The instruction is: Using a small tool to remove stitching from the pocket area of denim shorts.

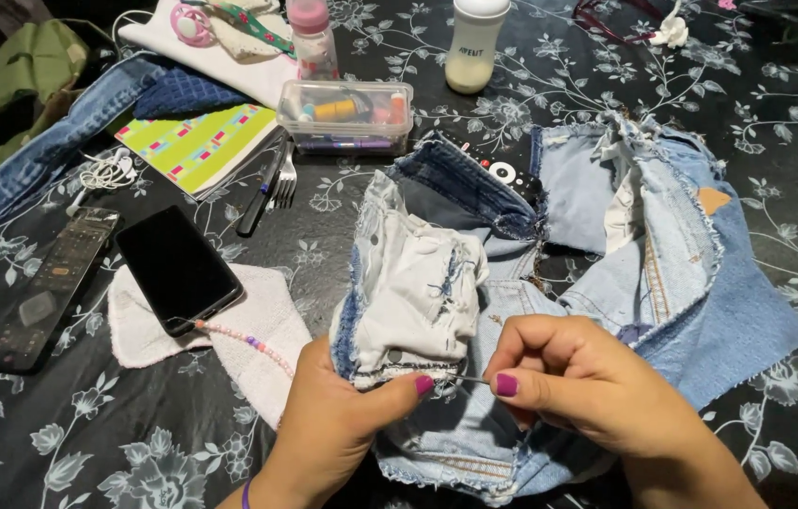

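A pair of light blue denim jeans (672,283) lies turned partly inside out on a black floral tablecloth (135,443). My left hand (333,424) grips a folded part with the white pocket lining (418,283), thumb pressed on its lower edge. My right hand (578,377) pinches a thin metal needle (468,379) between thumb and forefinger, its tip at the fabric edge beside my left thumb. Both thumbnails are painted purple.
A black phone (178,269) rests on a white cloth (267,330) with a bead string. A remote (46,287), a striped notebook (196,146), a fork (284,179), a clear box of sewing bits (347,115) and two baby bottles (474,42) lie farther back.
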